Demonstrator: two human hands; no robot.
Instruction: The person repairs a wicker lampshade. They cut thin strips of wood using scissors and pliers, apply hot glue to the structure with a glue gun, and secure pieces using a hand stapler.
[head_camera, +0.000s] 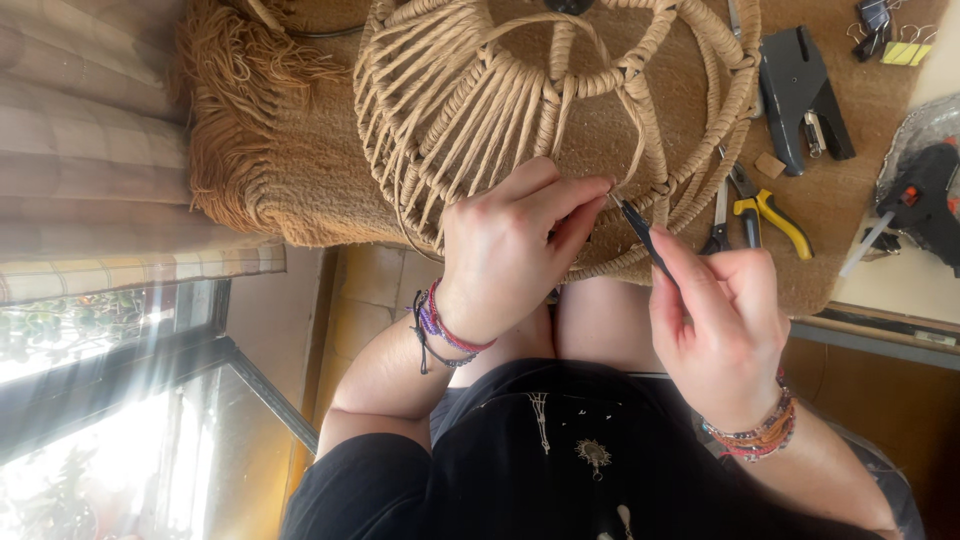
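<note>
Nearest the camera, at about six o'clock, two bare hands are seen above a dark-clothed lap. The right hand (722, 325) is closed in a pinch around one thin dark tool (645, 235), whose tip is pointed toward eleven o'clock at the weaving. The left hand (515, 245) is curled, its fingertips pressed together on a strand at the rim of one woven wicker frame (520, 90), which is spread across twelve o'clock. The frame is rested on one fringed jute mat (300, 190). At two o'clock, one pair of yellow-handled pliers (770, 215) is laid beside one black stapler (800, 95). At three o'clock, one black glue gun (920, 200) is seen.
</note>
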